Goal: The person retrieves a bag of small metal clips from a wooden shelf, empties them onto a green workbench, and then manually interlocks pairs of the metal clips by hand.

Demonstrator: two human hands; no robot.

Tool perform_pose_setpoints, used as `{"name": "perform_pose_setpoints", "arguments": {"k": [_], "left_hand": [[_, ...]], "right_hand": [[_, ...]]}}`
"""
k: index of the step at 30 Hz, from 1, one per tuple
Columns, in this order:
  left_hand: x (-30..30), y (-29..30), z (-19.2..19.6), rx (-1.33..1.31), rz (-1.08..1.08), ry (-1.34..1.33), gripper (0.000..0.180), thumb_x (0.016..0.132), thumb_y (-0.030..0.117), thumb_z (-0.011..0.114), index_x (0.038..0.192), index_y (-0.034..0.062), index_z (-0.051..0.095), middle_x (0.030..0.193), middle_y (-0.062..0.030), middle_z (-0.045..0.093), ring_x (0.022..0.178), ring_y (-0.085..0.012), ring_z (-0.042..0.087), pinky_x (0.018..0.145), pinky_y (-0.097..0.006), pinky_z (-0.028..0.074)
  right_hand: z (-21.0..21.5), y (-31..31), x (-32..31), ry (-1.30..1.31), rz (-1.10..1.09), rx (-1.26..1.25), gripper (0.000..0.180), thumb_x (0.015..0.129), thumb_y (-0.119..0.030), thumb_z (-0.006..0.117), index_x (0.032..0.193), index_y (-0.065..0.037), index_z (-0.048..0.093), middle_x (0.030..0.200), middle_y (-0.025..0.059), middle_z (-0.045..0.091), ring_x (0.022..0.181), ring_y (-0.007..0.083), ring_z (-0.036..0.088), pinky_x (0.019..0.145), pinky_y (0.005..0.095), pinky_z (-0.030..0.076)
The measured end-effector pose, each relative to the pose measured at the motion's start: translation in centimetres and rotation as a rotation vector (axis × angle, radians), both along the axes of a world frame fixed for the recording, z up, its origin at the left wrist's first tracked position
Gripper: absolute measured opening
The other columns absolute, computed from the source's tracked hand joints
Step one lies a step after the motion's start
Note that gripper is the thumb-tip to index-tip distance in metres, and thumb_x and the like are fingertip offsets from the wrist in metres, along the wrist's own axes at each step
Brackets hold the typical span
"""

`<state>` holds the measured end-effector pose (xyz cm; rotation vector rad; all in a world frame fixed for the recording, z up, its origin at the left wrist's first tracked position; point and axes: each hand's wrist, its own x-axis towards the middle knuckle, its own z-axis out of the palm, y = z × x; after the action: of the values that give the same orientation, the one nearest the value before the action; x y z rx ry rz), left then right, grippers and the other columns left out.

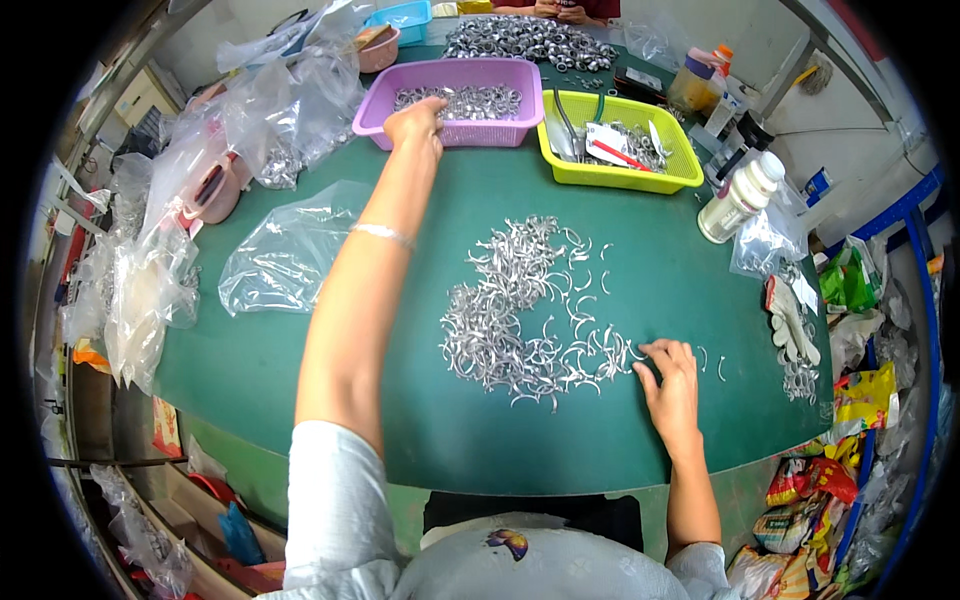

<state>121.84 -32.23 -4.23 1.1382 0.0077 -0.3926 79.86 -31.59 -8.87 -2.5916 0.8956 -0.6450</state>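
My left hand [416, 122] reaches far forward over the near left rim of a purple basket [450, 72]. Its fingers are curled, and what they hold, if anything, is hidden. Small shiny metal pieces [485, 101] lie inside that basket. On the green table, my right hand [672, 388] rests at the right end of a spread pile of crescent-shaped silver metal pieces [510, 310]. The thumb and forefinger close around one curved metal piece [635, 354] at the pile's edge. A few single crescents [721, 368] lie just right of this hand.
A yellow-green basket [620, 178] holds pliers, a red-marked tag and metal parts. Behind are a heap of metal rings [530, 42] and another person's hands [560, 12]. Clear plastic bags [290, 250] lie left; a white bottle [740, 198] and a glove [790, 318] are right.
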Motion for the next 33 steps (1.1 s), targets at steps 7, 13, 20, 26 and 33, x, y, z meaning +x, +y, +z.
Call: {"name": "perform_pose_setpoints", "arguments": {"k": [7, 13, 20, 26, 33], "left_hand": [[-12.6, 2.5, -1.6, 0.123, -0.549, -0.104, 0.024, 0.083, 0.008, 0.051, 0.105, -0.0024, 0.055, 0.082, -0.0047, 0.060, 0.046, -0.0032, 0.033, 0.039, -0.016, 0.027], [-24.9, 13.0, -0.1, 0.253, -1.055, 0.172, 0.022, 0.082, 0.012, 0.058, 0.102, 0.0028, 0.059, 0.079, 0.0004, 0.058, 0.051, -0.0005, 0.036, 0.044, -0.015, 0.029], [-28.8, 16.7, -0.1, 0.071, -1.005, 0.056, 0.018, 0.074, -0.003, 0.062, 0.092, 0.0001, 0.062, 0.077, 0.0016, 0.056, 0.057, 0.0005, 0.033, 0.049, -0.016, 0.027], [-30.3, 18.2, -0.4, -0.003, -0.892, -0.063, 0.012, 0.073, -0.005, 0.061, 0.084, 0.0003, 0.062, 0.083, -0.0019, 0.056, 0.060, -0.0014, 0.036, 0.052, -0.018, 0.028], [-31.2, 19.2, -1.0, -0.104, -0.800, -0.248, 0.013, 0.076, -0.004, 0.060, 0.087, 0.0006, 0.063, 0.087, -0.0019, 0.055, 0.055, -0.0010, 0.034, 0.047, -0.017, 0.027]], "right_hand": [[-0.5, -0.8, -1.0, -0.185, -0.029, 0.159, 0.008, 0.069, 0.005, 0.058, 0.076, 0.002, 0.056, 0.076, 0.0115, 0.057, 0.073, 0.0276, 0.053, 0.066, 0.0332, 0.042], [4.2, 2.4, -0.7, -0.357, 0.196, 0.149, 0.011, 0.064, 0.008, 0.061, 0.074, 0.002, 0.059, 0.079, 0.0116, 0.058, 0.073, 0.0252, 0.054, 0.062, 0.0309, 0.044], [5.2, 5.1, -1.1, -0.294, 0.324, 0.030, 0.022, 0.052, 0.003, 0.060, 0.073, 0.000, 0.062, 0.080, 0.0084, 0.058, 0.074, 0.0247, 0.052, 0.064, 0.0326, 0.041], [5.7, 6.8, -1.4, -0.463, 0.306, 0.068, 0.027, 0.055, 0.007, 0.067, 0.081, 0.002, 0.061, 0.081, 0.0117, 0.060, 0.072, 0.0251, 0.054, 0.062, 0.0316, 0.043], [5.4, 8.1, -1.7, -0.604, 0.255, 0.429, 0.024, 0.057, 0.009, 0.068, 0.079, 0.006, 0.060, 0.074, 0.0128, 0.062, 0.069, 0.0224, 0.055, 0.061, 0.0299, 0.043]]}}
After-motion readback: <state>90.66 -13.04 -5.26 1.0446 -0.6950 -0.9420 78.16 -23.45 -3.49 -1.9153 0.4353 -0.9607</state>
